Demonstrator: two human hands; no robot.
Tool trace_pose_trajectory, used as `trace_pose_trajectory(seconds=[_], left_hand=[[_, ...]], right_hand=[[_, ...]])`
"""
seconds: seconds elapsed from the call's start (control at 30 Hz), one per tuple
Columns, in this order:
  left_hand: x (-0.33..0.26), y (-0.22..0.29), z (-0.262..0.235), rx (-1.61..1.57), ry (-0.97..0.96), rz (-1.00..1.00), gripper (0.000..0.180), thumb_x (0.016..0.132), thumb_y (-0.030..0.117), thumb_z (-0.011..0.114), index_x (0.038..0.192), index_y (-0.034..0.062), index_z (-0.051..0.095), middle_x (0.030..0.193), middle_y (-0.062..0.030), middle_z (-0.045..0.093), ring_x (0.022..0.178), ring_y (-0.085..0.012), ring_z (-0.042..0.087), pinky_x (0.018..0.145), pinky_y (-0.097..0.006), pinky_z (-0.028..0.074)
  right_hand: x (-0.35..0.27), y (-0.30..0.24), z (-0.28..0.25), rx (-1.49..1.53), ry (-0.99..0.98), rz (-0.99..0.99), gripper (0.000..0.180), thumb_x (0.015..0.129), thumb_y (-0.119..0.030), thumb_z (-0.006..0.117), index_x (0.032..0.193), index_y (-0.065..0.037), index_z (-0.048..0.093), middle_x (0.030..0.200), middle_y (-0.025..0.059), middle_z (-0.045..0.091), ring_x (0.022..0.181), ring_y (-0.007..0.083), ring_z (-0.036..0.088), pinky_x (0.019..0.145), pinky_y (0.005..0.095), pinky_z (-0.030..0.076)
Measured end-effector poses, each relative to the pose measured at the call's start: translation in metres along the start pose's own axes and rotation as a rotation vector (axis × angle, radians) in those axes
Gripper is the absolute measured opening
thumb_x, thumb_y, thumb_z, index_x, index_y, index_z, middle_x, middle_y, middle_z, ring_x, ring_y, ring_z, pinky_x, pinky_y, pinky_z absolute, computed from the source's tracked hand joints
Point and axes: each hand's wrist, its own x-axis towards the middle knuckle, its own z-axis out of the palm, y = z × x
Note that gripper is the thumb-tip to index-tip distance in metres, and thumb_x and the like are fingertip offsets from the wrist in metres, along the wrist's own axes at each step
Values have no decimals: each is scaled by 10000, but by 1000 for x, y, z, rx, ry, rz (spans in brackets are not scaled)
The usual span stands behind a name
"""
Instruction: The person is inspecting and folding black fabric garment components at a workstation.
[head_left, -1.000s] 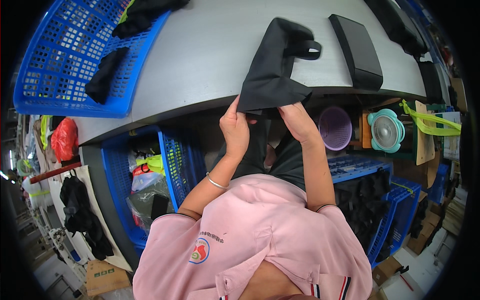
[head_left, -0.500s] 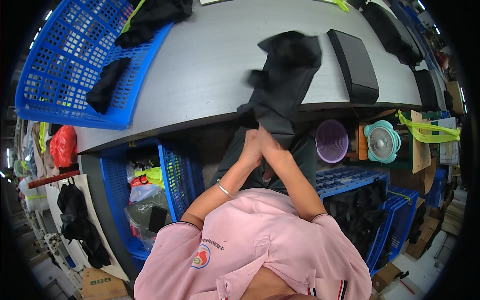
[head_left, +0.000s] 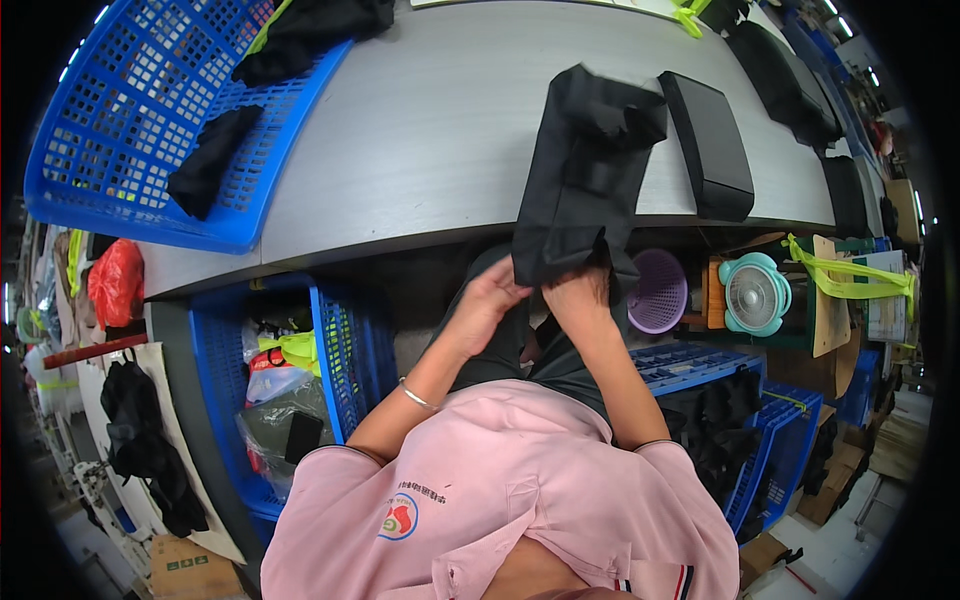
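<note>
Left hand point(head_left: 492, 296): fingers curled, pinching the near left corner of the black cloth point(head_left: 580, 180) at the table's front edge. Thumb side faces up; fingertips are tucked under the fabric, so only the knuckles show. A thin bracelet point(head_left: 415, 397) sits on that forearm.

Right hand point(head_left: 578, 296): fingers closed on the cloth's near edge just beside the left hand; the two hands nearly touch. Fingertips hidden by the fabric fold.

Cloth: black, matte, long and narrow. It lies on the grey table point(head_left: 420, 130) running away from the person, its near end hanging over the table's edge into the hands. The far end is bunched up, with a strap or folded flap lying across it. The near hem is gathered and creased where it is gripped.

Around it: a black flat case point(head_left: 708, 145) lies on the table just right of the cloth, close to its far end. A blue basket point(head_left: 130, 110) sits at the table's left, with black fabric pieces in it. Below the table stand a blue crate point(head_left: 335, 350) with bags inside, a purple basket point(head_left: 658, 293) and a small teal fan point(head_left: 755, 293). The person wears a pink shirt point(head_left: 500, 500).
</note>
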Motion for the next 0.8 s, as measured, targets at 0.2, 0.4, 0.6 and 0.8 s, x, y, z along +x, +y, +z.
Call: trace_pose_trajectory(seconds=[0.2,0.4,0.6,0.8], left_hand=[[-4,30,-9,-114,222,-99,569,950,263,688,1416,21,468,1327,-70,594,1155,-158,598,986,-336,490],[-15,36,-5,-21,281,-61,391,913,235,746,1227,38,620,1162,-66,669,1040,-162,648,924,-329,531],[-21,24,17,123,220,-21,358,949,202,701,1255,31,626,1199,-55,662,1084,-171,630,952,-324,514],[-35,9,-19,29,151,-133,464,976,273,632,1358,17,563,1319,-108,624,1180,-250,611,1047,-391,470]], right_hand=[[-75,-42,4,346,-468,-48,368,812,-157,690,1166,-58,666,1216,170,642,1076,339,643,920,434,534],[-69,-44,-95,906,148,157,73,869,-8,664,917,22,709,935,143,724,828,271,716,727,328,566],[-69,4,-77,645,341,538,567,814,-206,795,1297,-9,571,1214,144,591,1030,278,599,858,360,499],[-87,13,-91,1882,-140,756,220,980,-186,638,1139,-35,656,1063,33,695,950,72,639,781,237,536]])
